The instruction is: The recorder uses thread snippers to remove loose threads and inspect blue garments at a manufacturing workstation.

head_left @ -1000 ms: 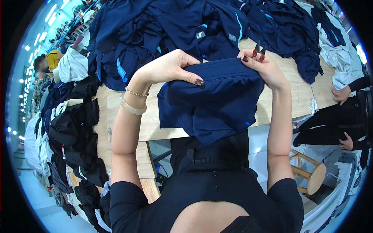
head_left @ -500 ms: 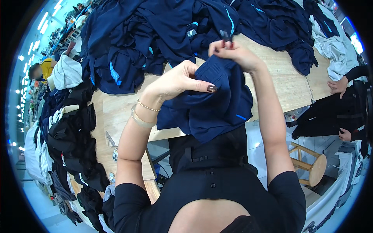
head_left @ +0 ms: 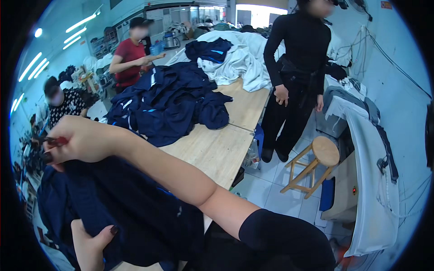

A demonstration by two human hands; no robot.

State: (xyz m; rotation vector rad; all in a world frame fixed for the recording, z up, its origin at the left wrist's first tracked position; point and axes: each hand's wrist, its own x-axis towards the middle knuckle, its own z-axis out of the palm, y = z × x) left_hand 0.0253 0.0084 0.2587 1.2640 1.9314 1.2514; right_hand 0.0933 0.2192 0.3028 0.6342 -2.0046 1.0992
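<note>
A navy garment [head_left: 144,217] hangs in folds over the near end of the table, with a small pale mark on its cloth. My left hand [head_left: 90,246], low in the picture, pinches the garment, thumb on top and the other fingers hidden under the fabric. My right arm reaches across to the left. Its hand [head_left: 86,140] is closed above the garment's upper edge, around a small dark tool with a reddish part [head_left: 55,141]; blur hides its exact kind.
Beyond my arm, a heap of navy garments [head_left: 169,106] lies on the wooden table [head_left: 205,147], with white cloth [head_left: 239,65] behind it. A person in black [head_left: 298,54] stands at the right, near a wooden stool [head_left: 324,151]. Two other people are at the far left.
The view has swung up and to the right, so my hands and the garment now appear at the lower left. My left hand still grips the garment; my right hand stays closed.
</note>
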